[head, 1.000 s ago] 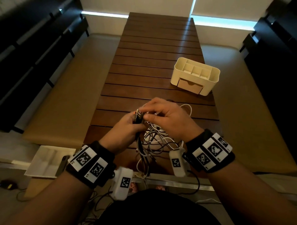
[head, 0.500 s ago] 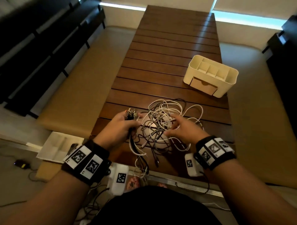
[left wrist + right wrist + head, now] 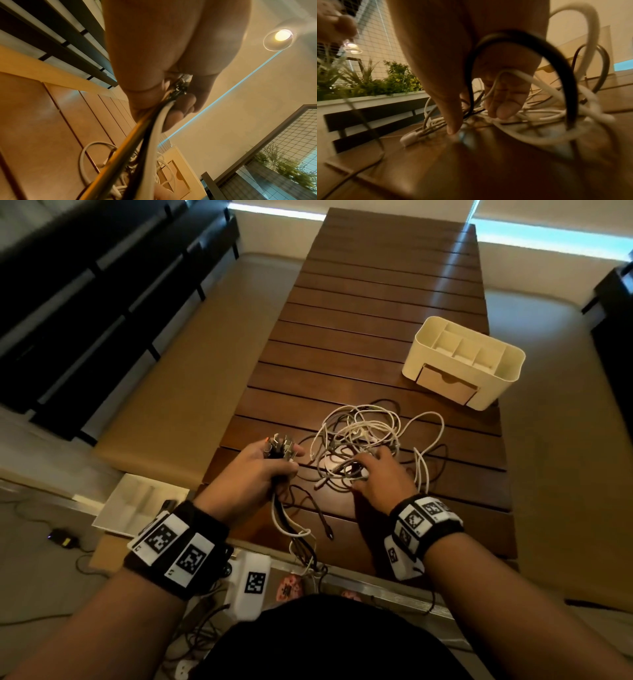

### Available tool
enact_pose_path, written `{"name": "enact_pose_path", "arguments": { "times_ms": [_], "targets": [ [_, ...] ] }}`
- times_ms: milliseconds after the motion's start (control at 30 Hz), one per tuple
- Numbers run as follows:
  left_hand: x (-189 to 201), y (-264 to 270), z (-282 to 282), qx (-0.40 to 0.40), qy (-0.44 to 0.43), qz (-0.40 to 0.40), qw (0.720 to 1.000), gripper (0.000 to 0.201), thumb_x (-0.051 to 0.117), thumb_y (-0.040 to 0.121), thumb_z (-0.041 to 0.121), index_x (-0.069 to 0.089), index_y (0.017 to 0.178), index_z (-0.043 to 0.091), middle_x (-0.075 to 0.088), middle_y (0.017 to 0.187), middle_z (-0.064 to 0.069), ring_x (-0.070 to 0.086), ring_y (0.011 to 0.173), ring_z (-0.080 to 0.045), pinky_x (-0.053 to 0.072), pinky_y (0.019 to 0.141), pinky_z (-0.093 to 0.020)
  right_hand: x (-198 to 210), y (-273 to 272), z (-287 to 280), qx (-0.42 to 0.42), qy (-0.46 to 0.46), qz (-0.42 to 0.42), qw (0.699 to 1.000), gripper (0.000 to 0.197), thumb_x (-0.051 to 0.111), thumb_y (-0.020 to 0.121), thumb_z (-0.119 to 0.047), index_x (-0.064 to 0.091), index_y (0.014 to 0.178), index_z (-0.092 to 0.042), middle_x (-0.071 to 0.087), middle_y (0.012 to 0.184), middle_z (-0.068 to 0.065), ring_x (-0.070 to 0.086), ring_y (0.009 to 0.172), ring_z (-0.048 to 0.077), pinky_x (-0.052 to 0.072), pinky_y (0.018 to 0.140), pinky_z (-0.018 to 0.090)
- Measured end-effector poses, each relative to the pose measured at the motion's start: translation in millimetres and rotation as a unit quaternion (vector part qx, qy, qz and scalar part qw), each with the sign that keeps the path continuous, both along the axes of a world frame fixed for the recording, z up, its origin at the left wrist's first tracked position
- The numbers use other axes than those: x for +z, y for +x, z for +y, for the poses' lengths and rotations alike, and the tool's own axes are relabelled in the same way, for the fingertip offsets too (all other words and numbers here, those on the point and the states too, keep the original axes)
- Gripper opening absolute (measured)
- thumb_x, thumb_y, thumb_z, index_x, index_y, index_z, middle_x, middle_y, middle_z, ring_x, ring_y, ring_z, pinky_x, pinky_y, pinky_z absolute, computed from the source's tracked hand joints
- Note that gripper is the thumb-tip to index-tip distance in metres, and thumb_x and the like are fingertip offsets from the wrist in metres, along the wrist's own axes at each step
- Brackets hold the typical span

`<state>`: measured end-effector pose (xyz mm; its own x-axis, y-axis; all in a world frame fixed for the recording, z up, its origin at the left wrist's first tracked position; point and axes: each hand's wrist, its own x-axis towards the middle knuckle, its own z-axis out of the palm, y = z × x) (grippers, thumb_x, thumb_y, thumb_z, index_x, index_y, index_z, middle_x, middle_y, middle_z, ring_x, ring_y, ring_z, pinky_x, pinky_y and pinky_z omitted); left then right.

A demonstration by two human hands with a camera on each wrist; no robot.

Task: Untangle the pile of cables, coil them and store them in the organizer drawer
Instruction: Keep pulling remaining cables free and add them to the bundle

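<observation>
A tangle of white, grey and black cables [image 3: 363, 436] lies on the near part of the slatted wooden table [image 3: 376, 302]. My left hand [image 3: 263, 470] grips a bunch of cable ends [image 3: 280, 447] upright, plugs sticking out above the fist; their cords [image 3: 145, 142] trail down over the table's near edge. My right hand [image 3: 375, 474] rests in the tangle, its fingers [image 3: 501, 108] and thumb reaching down among the loops, holding nothing. A white plug [image 3: 410, 138] lies left of the thumb. The cream organizer [image 3: 503, 385] stands at the far right, its drawer [image 3: 445, 383] closed.
Padded benches flank the table on both sides. On the floor to the left lie a white divided tray [image 3: 137, 505] and a small black device [image 3: 61, 537]. A black cable loop [image 3: 556, 60] arches over my right fingers. The far half of the table is bare wood.
My right hand left the bunch of plugs in my left hand and dropped to the right into the cable pile. The left hand still holds the bunch.
</observation>
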<state>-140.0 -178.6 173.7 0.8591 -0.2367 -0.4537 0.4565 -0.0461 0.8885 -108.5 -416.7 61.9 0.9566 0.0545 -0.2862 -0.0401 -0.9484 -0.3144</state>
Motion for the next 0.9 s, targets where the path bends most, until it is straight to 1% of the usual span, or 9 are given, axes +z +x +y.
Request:
{"name": "enact_pose_path", "arguments": {
  "times_ms": [233,333,433,500,600,700,767,833,900],
  "targets": [
    [-1,4,3,0.017,-0.015,0.005,1.0,0.023,0.051,0.096,-0.003,0.059,0.116,0.005,0.052,0.064,0.0,0.046,0.054,-0.015,0.043,0.054,-0.03,32,-2,11,0.059,-0.098,-0.069,0.991,0.059,0.07,0.082,-0.056,0.055,0.133,-0.029,0.044,0.133,0.004,0.042,0.126,0.027,0.04,0.101,0.045],
    [-2,5,-1,0.016,-0.027,0.002,1.0,0.023,0.052,0.096,-0.005,0.059,0.115,0.004,0.05,0.064,-0.003,0.044,0.052,-0.016,0.041,0.052,-0.031,45,-7,34,0.127,0.035,-0.06,0.989,0.053,0.07,0.086,-0.047,0.056,0.135,-0.032,0.047,0.128,-0.002,0.047,0.12,0.018,0.042,0.093,0.031],
    [0,6,-7,0.006,-0.04,-0.009,0.999,0.024,0.051,0.096,-0.004,0.058,0.117,0.002,0.047,0.065,-0.006,0.043,0.052,-0.016,0.039,0.052,-0.031,53,-12,55,0.175,0.238,0.076,0.952,0.038,0.07,0.091,-0.03,0.062,0.128,-0.031,0.049,0.128,-0.011,0.049,0.116,0.008,0.041,0.093,0.021],
    [3,8,-10,0.026,-0.056,-0.019,0.998,0.024,0.05,0.096,-0.005,0.057,0.117,0.003,0.048,0.065,-0.005,0.043,0.051,-0.015,0.04,0.05,-0.03,54,-13,60,0.196,0.266,0.125,0.936,0.022,0.066,0.095,-0.025,0.069,0.116,-0.03,0.058,0.11,-0.018,0.056,0.104,0.005,0.045,0.088,0.018],
    [6,14,-8,0.08,-0.085,-0.037,0.992,0.024,0.047,0.096,-0.008,0.056,0.115,0.003,0.049,0.063,-0.001,0.041,0.05,-0.011,0.039,0.05,-0.027,48,-19,58,0.185,0.24,0.185,0.935,0.012,0.058,0.099,-0.033,0.066,0.096,-0.041,0.064,0.091,-0.013,0.062,0.09,0.011,0.048,0.079,0.029],
    [5,19,-5,0.114,-0.11,-0.045,0.986,0.021,0.048,0.096,-0.006,0.056,0.111,0.006,0.049,0.064,0.0,0.041,0.05,-0.01,0.039,0.051,-0.027,47,-27,59,0.129,0.318,0.231,0.911,0.015,0.06,0.091,-0.029,0.064,0.086,-0.042,0.068,0.095,-0.004,0.064,0.095,0.023,0.05,0.088,0.046],
    [4,20,-6,0.131,-0.117,-0.043,0.984,0.02,0.048,0.097,-0.005,0.056,0.11,0.008,0.048,0.066,0.0,0.042,0.05,-0.01,0.04,0.052,-0.027,47,-27,62,0.07,0.443,0.262,0.854,0.04,0.055,0.074,-0.017,0.067,0.104,-0.04,0.068,0.113,0.0,0.062,0.111,0.023,0.046,0.101,0.047],
    [3,22,-9,0.145,-0.128,-0.041,0.98,0.02,0.048,0.097,-0.004,0.056,0.111,0.007,0.048,0.066,0.0,0.042,0.05,-0.01,0.04,0.051,-0.027,51,-26,66,0.055,0.509,0.302,0.804,0.07,0.053,0.063,-0.011,0.055,0.132,-0.025,0.06,0.127,0.006,0.056,0.118,0.019,0.044,0.104,0.04],
    [1,23,-13,0.153,-0.147,-0.03,0.977,0.021,0.049,0.096,-0.004,0.055,0.114,0.005,0.048,0.066,-0.001,0.041,0.05,-0.011,0.042,0.05,-0.026,48,-26,73,0.086,0.488,0.297,0.816,0.068,0.063,0.066,-0.019,0.052,0.133,-0.024,0.061,0.117,0.008,0.056,0.109,0.017,0.046,0.1,0.043]
  ]
}}
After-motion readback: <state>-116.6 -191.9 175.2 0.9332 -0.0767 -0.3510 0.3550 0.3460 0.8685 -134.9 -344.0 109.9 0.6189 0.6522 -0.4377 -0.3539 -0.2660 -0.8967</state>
